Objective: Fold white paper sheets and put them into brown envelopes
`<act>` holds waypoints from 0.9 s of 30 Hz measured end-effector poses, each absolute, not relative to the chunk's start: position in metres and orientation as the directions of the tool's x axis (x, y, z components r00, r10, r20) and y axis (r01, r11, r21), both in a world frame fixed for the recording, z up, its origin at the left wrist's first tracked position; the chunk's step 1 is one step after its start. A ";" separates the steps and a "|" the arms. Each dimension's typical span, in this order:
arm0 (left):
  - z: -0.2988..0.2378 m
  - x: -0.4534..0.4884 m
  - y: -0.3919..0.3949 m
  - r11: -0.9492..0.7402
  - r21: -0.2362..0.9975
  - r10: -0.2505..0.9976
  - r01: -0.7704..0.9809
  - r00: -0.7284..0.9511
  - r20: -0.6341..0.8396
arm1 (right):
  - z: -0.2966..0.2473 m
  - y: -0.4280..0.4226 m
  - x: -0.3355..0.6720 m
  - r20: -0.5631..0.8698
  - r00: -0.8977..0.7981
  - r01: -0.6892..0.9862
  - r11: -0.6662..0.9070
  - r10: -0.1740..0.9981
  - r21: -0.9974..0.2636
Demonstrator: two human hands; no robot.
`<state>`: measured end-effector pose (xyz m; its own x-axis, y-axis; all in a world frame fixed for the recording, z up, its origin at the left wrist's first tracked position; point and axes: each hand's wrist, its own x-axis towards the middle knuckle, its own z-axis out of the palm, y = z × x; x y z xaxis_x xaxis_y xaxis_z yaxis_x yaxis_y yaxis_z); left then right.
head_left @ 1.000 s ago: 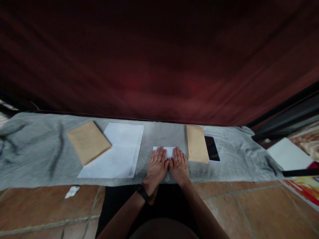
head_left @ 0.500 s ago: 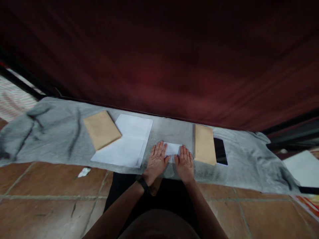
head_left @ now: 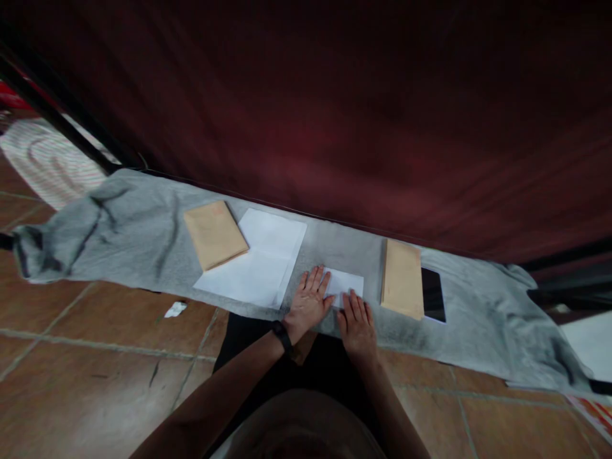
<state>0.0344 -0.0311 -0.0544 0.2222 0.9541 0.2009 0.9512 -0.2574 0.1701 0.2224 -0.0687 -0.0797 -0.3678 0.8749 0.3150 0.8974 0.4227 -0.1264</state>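
Note:
A small folded white sheet of paper (head_left: 347, 282) lies flat on the grey cloth in front of me. My left hand (head_left: 310, 301) rests on its left end, fingers stretched out and a dark band at the wrist. Over the paper's near right edge lies my right hand (head_left: 357, 324), palm down with fingers extended. Left of my hands are larger white sheets (head_left: 261, 264), partly covered by a stack of brown envelopes (head_left: 216, 234). Another pile of brown envelopes (head_left: 402, 278) sits to the right, overlapping a dark-screened phone (head_left: 433, 294).
The grey cloth (head_left: 138, 236) covers a long, narrow surface, with a dark red curtain (head_left: 306, 121) along its back. A crumpled white scrap (head_left: 175, 310) lies on the brown tiled floor (head_left: 95, 382). Striped fabric (head_left: 57, 159) shows at far left, a white panel (head_left: 590, 344) at far right.
My right hand has slid toward me, baring more of the paper's right part. My left hand stays on the left end. The whole view has tilted and shifted slightly.

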 end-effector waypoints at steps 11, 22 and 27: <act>-0.050 0.022 -0.041 -0.354 0.129 0.924 0.926 0.325 0.203 | -0.076 -0.077 0.233 0.327 -0.293 0.927 0.351 0.899 -0.134; -0.052 0.019 -0.027 -0.474 0.048 0.880 0.879 0.472 0.060 | -0.073 -0.073 0.225 0.327 -0.234 0.936 0.304 0.916 -0.180; -0.026 0.014 -0.026 -0.472 0.146 0.882 0.870 0.462 0.094 | -0.066 -0.068 0.226 0.339 -0.200 0.904 0.307 0.919 -0.299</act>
<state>0.0140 -0.0264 -0.0263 0.4625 0.8816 0.0943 0.8696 -0.4718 0.1460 0.2260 -0.0685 -0.0664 -0.1998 0.9194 0.3387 0.9035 0.3066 -0.2994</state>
